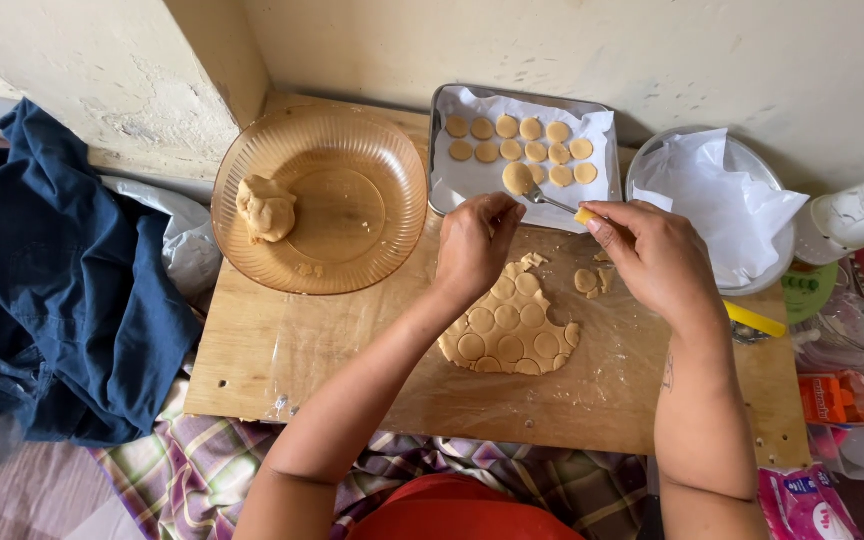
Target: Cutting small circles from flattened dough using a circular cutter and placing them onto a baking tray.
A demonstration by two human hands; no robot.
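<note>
Single head cam, looking steeply down and forward from close above, taking in the wooden board (282, 350) up to the wall (552, 50).

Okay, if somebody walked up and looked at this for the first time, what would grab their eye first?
Probably the two hands at the centre: the right hand holds a small knife carrying a dough round to the paper-lined tray, with the left hand beside it. Below them lies the rolled dough sheet cut into circles on the wooden board. At left, an amber glass bowl holds a dough lump.
</note>
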